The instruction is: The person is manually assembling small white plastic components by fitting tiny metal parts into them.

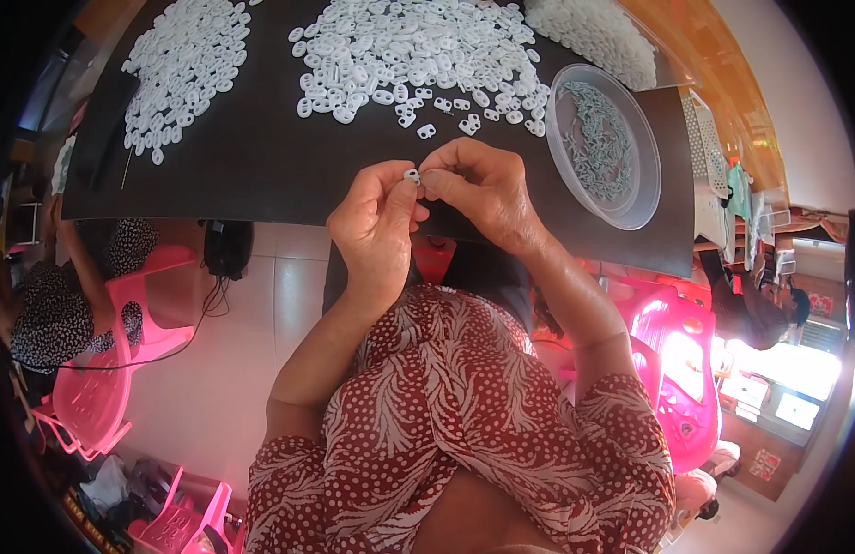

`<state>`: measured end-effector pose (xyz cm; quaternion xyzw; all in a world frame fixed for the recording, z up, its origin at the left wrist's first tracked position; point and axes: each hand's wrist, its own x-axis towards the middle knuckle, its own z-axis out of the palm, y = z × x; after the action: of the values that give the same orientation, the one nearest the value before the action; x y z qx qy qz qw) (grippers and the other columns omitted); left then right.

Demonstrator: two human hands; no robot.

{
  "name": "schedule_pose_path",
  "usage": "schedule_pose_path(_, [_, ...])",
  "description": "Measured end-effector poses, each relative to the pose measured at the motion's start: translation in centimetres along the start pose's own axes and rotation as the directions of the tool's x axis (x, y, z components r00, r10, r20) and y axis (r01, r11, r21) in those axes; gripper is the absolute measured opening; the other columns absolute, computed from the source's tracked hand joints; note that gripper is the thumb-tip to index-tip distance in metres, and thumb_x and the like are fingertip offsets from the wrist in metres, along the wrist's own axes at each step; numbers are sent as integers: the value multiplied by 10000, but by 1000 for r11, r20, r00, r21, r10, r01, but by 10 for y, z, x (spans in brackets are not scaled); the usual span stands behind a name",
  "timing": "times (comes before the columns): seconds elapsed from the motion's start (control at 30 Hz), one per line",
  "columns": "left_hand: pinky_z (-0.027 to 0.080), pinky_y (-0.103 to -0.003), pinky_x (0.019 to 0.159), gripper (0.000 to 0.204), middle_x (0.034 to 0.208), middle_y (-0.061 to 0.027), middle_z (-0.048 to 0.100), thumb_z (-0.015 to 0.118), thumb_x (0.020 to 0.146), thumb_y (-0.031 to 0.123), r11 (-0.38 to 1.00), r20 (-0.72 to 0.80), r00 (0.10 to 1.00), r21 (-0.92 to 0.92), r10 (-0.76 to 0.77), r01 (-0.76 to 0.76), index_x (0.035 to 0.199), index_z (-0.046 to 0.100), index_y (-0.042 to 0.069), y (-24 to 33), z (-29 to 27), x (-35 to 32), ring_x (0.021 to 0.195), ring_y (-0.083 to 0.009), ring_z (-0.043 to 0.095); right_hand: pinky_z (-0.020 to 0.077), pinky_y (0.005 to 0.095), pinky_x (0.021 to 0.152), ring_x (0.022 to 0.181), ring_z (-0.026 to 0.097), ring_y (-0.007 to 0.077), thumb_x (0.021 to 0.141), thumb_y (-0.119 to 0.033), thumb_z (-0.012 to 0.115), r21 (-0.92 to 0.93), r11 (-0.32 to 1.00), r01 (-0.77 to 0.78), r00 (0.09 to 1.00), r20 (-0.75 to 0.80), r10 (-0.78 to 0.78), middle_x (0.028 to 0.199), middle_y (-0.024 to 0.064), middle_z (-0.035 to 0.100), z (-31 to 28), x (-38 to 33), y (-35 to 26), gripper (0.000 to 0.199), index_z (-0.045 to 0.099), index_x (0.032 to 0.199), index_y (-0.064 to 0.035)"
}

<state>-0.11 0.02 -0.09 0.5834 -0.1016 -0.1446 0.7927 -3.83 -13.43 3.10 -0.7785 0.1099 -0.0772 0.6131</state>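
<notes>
Just above the table's near edge, my left hand point(372, 226) pinches a small white oval plastic piece with two holes point(411, 175) between thumb and fingers. My right hand point(483, 189) meets it from the other side, thumb and forefinger pressed together at the piece. Whatever those right fingertips grip is too small and covered to make out. Past my hands lies a wide heap of similar white pieces point(418, 51), with several loose ones point(427, 131) at its near side. To the right, a round clear plastic bowl point(645, 152) holds many small grey-green screws point(595, 143).
A second heap of white pieces point(189, 69) covers the dark table's point(261, 175) far left. A clear container of white pieces point(598, 42) stands at the back right. Pink plastic chairs point(99, 392) flank me on both sides. Another person point(53, 319) is at the left edge.
</notes>
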Motion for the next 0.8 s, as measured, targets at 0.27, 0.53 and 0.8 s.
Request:
schedule_pose_path(0.27, [443, -180, 501, 77, 763, -26, 631, 562, 890, -9, 998, -28, 997, 12, 68, -68, 945, 614, -20, -4, 1, 0, 587, -46, 551, 450, 223, 600, 679, 527, 48, 827, -57, 612, 36, 999, 23, 1000, -13, -23, 735, 14, 601, 7, -1, 5, 85, 611, 808, 26])
schedule_pose_path(0.53, [445, -178, 500, 77, 769, -27, 626, 557, 891, -16, 995, -32, 995, 46, 94, -92, 943, 614, -21, -6, 1, 1, 591, -49, 553, 462, 243, 614, 701, 546, 76, 838, -66, 601, 0, 999, 52, 998, -19, -52, 747, 43, 599, 9, 0, 7, 100, 608, 815, 31])
schedule_pose_path(0.8, [446, -176, 522, 155, 794, -48, 631, 563, 904, 27, 998, 5, 1000, -68, -2, 2, 1047, 586, -27, 1, -1, 6, 616, -66, 567, 472, 238, 655, 729, 572, 89, 820, -54, 632, 45, 996, 76, 996, -47, -74, 790, 53, 630, 2, 0, 6, 115, 637, 895, 32])
